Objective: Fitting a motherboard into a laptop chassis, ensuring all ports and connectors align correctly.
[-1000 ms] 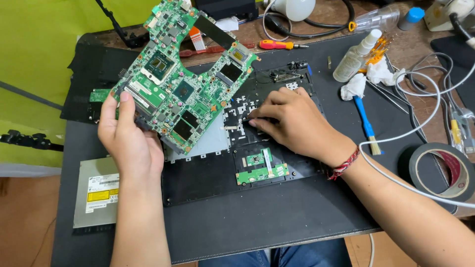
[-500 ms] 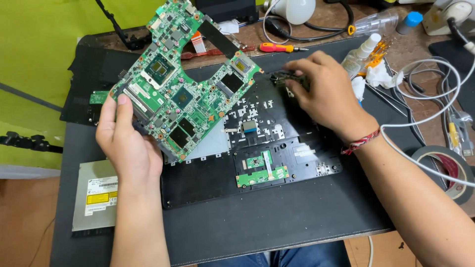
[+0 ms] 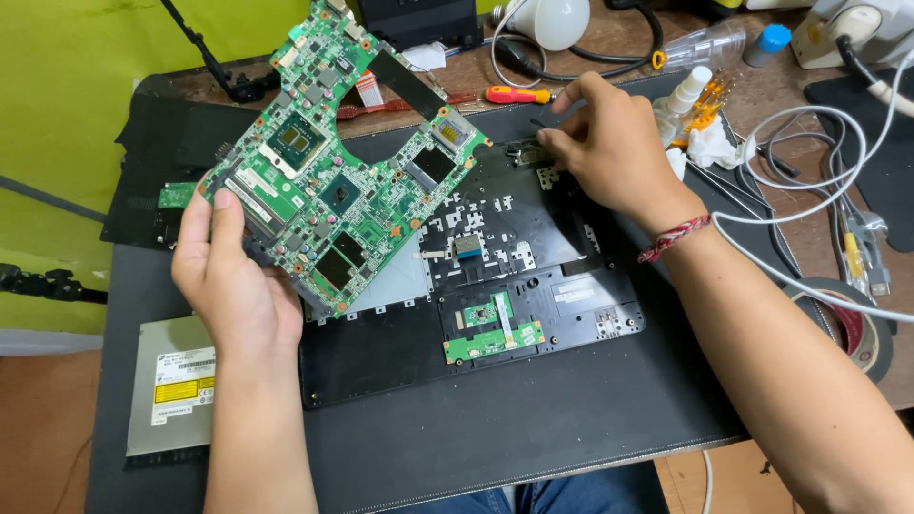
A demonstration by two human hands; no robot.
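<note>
L hand (image 3: 231, 286) grips the green mainboard (image 3: 341, 162) by its lower-left edge, tilted up off the black laptop shell (image 3: 533, 286) just right of it, while R hand (image 3: 614, 148) pinches, prob., a small hinge part (image 3: 522, 149) at its fingertips—needs a fine grip.

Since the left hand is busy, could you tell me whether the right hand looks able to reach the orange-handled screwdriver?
Probably yes: the right hand sits just beside the screwdriver, with nothing between them.
</note>
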